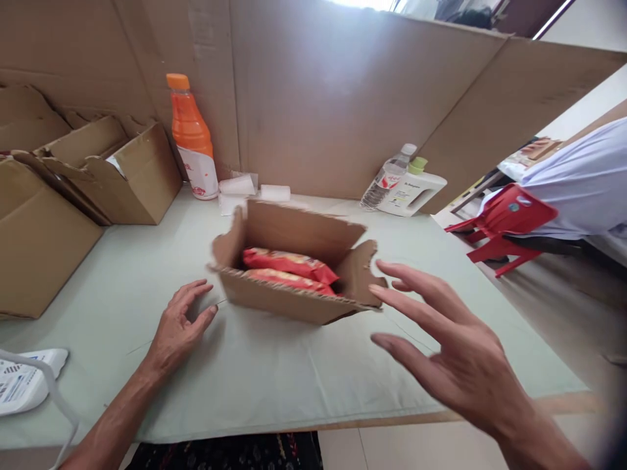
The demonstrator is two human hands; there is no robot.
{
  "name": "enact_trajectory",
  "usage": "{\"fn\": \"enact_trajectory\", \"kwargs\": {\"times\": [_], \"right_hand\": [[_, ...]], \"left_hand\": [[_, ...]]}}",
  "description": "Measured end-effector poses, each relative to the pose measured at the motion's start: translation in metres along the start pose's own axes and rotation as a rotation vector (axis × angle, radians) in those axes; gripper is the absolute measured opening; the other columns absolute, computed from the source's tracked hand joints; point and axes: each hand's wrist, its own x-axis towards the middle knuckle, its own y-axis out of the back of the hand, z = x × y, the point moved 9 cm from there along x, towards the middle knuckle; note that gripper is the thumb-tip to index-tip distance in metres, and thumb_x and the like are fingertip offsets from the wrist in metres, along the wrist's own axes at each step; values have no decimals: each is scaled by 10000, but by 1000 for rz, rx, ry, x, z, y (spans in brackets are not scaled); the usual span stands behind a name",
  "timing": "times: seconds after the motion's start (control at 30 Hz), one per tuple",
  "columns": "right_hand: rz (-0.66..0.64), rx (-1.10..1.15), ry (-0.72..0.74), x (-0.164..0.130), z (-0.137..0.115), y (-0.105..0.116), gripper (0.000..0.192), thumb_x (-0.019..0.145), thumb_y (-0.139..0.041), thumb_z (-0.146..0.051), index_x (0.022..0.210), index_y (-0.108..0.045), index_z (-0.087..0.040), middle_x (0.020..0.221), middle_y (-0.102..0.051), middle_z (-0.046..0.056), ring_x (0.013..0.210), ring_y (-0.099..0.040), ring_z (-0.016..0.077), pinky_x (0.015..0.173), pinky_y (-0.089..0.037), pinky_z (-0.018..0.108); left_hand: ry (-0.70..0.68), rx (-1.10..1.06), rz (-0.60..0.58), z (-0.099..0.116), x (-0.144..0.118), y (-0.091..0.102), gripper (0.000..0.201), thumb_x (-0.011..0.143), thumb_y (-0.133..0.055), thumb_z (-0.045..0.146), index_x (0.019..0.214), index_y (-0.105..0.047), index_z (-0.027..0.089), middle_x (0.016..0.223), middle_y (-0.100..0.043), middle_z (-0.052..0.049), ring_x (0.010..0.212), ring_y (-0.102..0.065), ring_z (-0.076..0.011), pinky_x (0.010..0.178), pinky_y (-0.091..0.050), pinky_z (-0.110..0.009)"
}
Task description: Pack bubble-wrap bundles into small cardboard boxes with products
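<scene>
2 bare hands flank an open box [294, 274] at frame centre on the tabletop [274, 372].

The left hand [181, 323] rests beside the box's left corner, fingers loose and apart, holding nothing. The right hand [450, 346] hovers at the right flap, fingers spread, empty. 2 red packets [289, 264] lie flat inside, flaps up.

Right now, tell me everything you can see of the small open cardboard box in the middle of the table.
The cardboard box is small, brown and corrugated, with its top flaps open and standing out, edges rough. It sits flat on the pale green table cover. Inside lie two red snack packets side by side. The left hand rests on the cover just beside its left corner; the right hand hovers open by its right flap. Whether either touches it is unclear.
</scene>
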Motion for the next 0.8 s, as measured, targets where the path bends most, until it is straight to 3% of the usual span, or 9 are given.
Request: {"fn": "enact_trajectory", "kwargs": {"times": [0.07,0.13,0.27,0.37,0.43,0.5,0.63,0.73,0.8], "right_hand": [[47,70,-77,-8,-2,-2,496,944,-642,-292,1415,-574,-432,1517,-542,58,1319,-589,309,980,-567,510],[41,126,-166,-17,13,-18,462,949,-632,-282,1391,-593,-413,1493,-565,64,1292,-612,291,933,-599,467],[-160,285,-286,-35,36,-95,416,932,-656,-383,1340,-607,-321,1359,-668,89,1060,-718,256,742,-639,375],[-249,349,-349,-38,34,-148,329,884,-680,-467,1129,-678,-247,1090,-750,101,873,-721,263,674,-620,385],[-238,361,-418,-26,35,-170,262,883,-652,-462,994,-669,-226,931,-740,92,794,-698,259,666,-605,395],[-205,397,-477,-2,42,-187,235,891,-604,-418,1004,-641,-216,918,-725,89,798,-683,253,696,-597,398],[-145,446,-474,51,60,-215,401,847,-564,-321,1228,-578,-198,1112,-710,112,982,-666,276,826,-580,430],[-164,455,-399,68,73,-227,525,805,-559,-274,1324,-544,-191,1245,-682,128,1088,-649,289,917,-557,460],[-211,464,-325,72,85,-227,579,782,-537,-221,1360,-540,-198,1345,-652,121,1151,-643,281,975,-540,464]], "left_hand": [[103,-100,-14,-5,-10,8,464,759,-631,548,1052,-681,192,1163,-725,-135,1093,-674,-338,833,-554,-417],[173,-166,2,-12,-19,18,455,739,-649,532,1040,-669,191,1067,-747,-117,1032,-691,-333,821,-555,-409],[236,-194,53,-23,-31,29,448,705,-686,519,1016,-662,199,1006,-743,-98,1009,-694,-325,837,-548,-411],[258,-258,49,-21,-29,20,426,715,-685,498,1012,-642,194,955,-731,-86,951,-702,-302,752,-548,-370],[265,-291,64,-15,-20,14,427,729,-676,473,1044,-628,189,954,-724,-76,937,-696,-286,717,-533,-342],[252,-287,112,-8,-3,11,415,742,-667,449,1063,-618,190,969,-710,-62,922,-679,-263,712,-511,-325],[232,-256,230,-5,42,7,335,752,-657,414,999,-587,199,921,-655,-19,817,-616,-199,728,-469,-314],[232,-244,307,-16,59,6,303,734,-669,409,926,-543,212,827,-585,16,739,-546,-167,685,-432,-298],[229,-243,300,-24,61,3,330,738,-689,426,954,-549,219,826,-574,20,738,-534,-165,669,-419,-293]]}}
